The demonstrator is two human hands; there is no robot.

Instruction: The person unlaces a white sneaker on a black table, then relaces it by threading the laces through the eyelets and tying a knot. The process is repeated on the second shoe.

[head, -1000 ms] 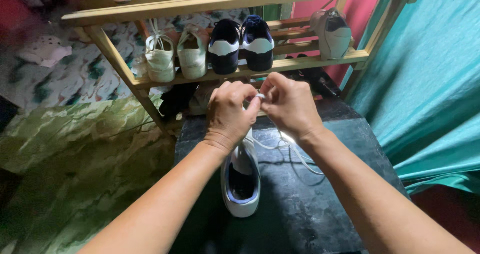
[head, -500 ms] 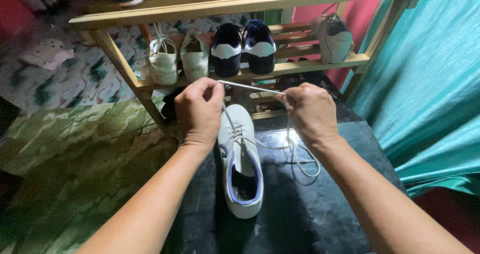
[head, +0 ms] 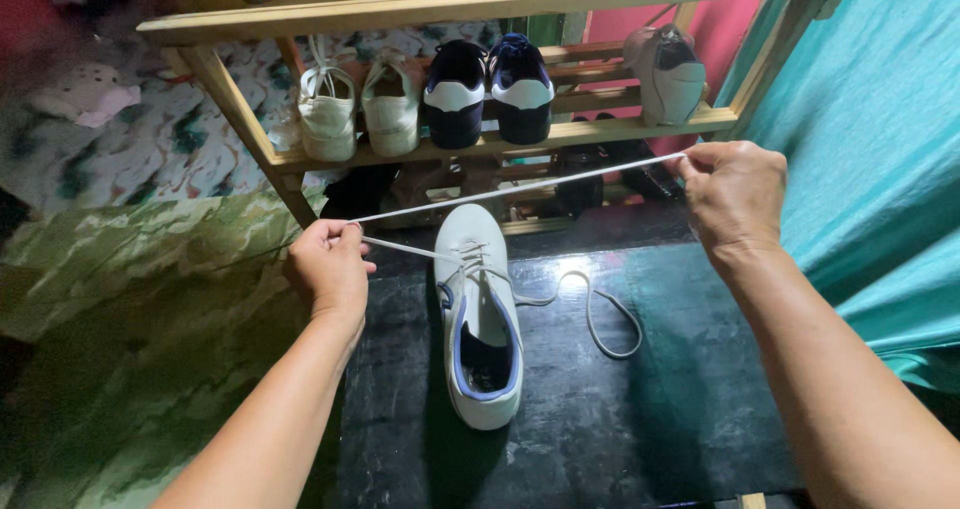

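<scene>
White sneaker (head: 480, 319) sits toe-away on the dark table (head: 620, 429). Left hand (head: 328, 269) and right hand (head: 735, 194) each pinch the lace (head: 520, 186) closed, taut between them. I'd keep tension even, ends level.

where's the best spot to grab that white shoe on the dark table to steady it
Probably the heel end of the white lace-up sneaker with blue lining, coming from the near side. The heel points toward the person, its collar is open for a grip, and nothing covers it. The toe end is crossed by the white lace stretched between the left hand and right hand.
</scene>
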